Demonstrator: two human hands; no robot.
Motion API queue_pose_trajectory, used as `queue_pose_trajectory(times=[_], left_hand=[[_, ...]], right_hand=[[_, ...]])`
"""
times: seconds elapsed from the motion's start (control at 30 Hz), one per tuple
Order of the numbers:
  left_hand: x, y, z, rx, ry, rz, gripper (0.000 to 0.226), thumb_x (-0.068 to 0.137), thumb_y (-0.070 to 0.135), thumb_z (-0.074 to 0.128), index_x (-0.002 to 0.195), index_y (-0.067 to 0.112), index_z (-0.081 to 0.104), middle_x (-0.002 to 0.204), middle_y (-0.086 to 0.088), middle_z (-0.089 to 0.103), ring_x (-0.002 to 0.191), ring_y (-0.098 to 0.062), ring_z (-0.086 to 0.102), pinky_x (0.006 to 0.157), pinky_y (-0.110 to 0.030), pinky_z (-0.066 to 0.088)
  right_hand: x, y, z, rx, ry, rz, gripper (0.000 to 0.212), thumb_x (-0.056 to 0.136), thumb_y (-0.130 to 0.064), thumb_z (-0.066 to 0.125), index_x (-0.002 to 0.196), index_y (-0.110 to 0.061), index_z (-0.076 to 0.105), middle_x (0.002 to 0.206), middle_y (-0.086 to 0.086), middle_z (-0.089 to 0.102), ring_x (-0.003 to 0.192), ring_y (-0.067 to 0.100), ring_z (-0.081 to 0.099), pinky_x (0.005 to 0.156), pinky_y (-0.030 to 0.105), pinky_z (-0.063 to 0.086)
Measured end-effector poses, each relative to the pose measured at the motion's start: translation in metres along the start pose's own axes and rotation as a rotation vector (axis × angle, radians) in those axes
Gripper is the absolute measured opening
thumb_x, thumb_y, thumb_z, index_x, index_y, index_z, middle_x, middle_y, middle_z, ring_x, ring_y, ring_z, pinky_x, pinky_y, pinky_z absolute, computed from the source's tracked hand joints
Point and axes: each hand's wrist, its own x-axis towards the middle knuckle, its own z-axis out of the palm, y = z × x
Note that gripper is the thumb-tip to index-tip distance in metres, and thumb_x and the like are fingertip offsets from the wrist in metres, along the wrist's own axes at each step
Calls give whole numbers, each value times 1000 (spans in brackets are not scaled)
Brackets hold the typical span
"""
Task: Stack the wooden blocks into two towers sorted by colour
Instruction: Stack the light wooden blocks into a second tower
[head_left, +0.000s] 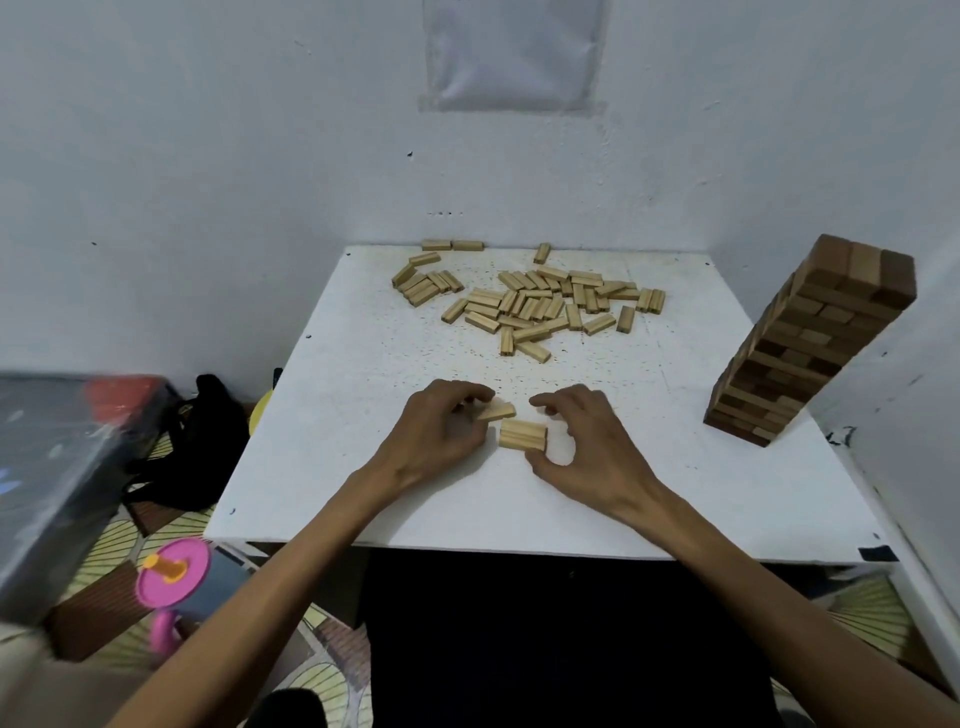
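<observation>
Blocks, pale: a short row (522, 435) of them lies flat, side by side, at the near centre of the table (363, 467), between the two hands.

Left hand (441, 431): thumb and fingertips pinch one pale block (496, 412). It is tilted, near end lifted, just behind the row's left corner. Contact with the row is hard to judge.

Right hand (587, 441): fingers curled, thumb close against the row's right near corner, index finger hooked over the far side. Possibly touching the row; I cannot tell whether it grips anything.

Pile (530, 306): loose pale blocks are scattered flat across the far middle of the table, many touching or overlapping. A smaller cluster sits to its left. A few strays lie along the far edge against the wall (208, 208).

Tower (815, 343): dark brown blocks stacked in crossed layers, many courses high. It stands near the table's right edge, well apart from the hands and the pile. It looks slanted, which may be lens distortion.

Surroundings: white table speckled with dark flecks, set into a white corner. A pale sheet (514, 52) is taped to the wall above. Left of the table, on a patterned floor, are a black bag (202, 441), a pink toy (174, 571) and a dark, blurred box (62, 467).
</observation>
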Motion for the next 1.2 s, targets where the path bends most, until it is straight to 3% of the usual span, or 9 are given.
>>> queue_pose_trajectory(times=[0.13, 0.23, 0.37, 0.47, 0.73, 0.9, 1.07, 1.2], left_hand=[[-4, -9, 0, 273, -75, 75, 67, 79, 67, 62, 136, 31, 62, 117, 8, 57, 111, -15, 46, 90, -34, 40], [-3, -5, 1, 317, -189, 37, 80, 78, 77, 56, 143, 31, 56, 110, 13, 54, 103, -11, 46, 85, -33, 38], [4, 2, -2, 293, -208, 36, 70, 79, 71, 64, 138, 32, 59, 109, 13, 58, 104, -9, 51, 81, -32, 44], [11, 8, -3, 251, -252, 22, 58, 84, 59, 74, 135, 35, 62, 108, 13, 60, 104, -9, 55, 81, -32, 48], [24, 7, -5, 177, -337, 41, 51, 84, 45, 81, 130, 28, 68, 90, 16, 62, 80, 3, 55, 67, -19, 36], [28, 8, -7, 146, -388, -24, 57, 83, 42, 84, 134, 25, 66, 90, 14, 65, 79, 3, 57, 67, -15, 36], [29, 10, -9, 144, -403, -28, 55, 85, 37, 84, 134, 21, 66, 88, 13, 64, 75, 1, 56, 65, -14, 36], [27, 12, -9, 150, -376, -21, 52, 83, 36, 84, 130, 20, 68, 90, 9, 66, 77, 1, 56, 65, -11, 36]], right_hand=[[5, 4, -7, -102, -85, 85, 52, 88, -50, 73, 133, -29, 60, 101, -14, 50, 109, 13, 44, 99, 42, 41], [7, 6, -9, -17, -162, 125, 51, 92, -49, 71, 137, -31, 56, 97, -13, 56, 104, 5, 44, 105, 40, 37], [18, 5, -11, 7, -235, 117, 59, 91, -50, 70, 144, -36, 48, 98, -15, 58, 106, -1, 44, 106, 38, 36], [26, 5, -12, -18, -290, 92, 63, 90, -50, 70, 146, -33, 48, 97, -15, 59, 107, 6, 48, 104, 40, 41], [38, 0, -18, -15, -369, 34, 50, 88, -41, 75, 133, -25, 60, 92, -12, 63, 91, 7, 60, 86, 38, 54], [45, 0, -22, -18, -417, 40, 55, 88, -41, 79, 137, -24, 59, 87, -12, 66, 84, 4, 56, 78, 28, 48], [49, -1, -22, -33, -444, 59, 55, 89, -40, 79, 136, -22, 59, 88, -10, 68, 86, 4, 54, 83, 34, 52], [52, -3, -25, -43, -474, 53, 52, 90, -36, 79, 135, -20, 59, 86, -10, 67, 79, 2, 56, 75, 23, 46]])
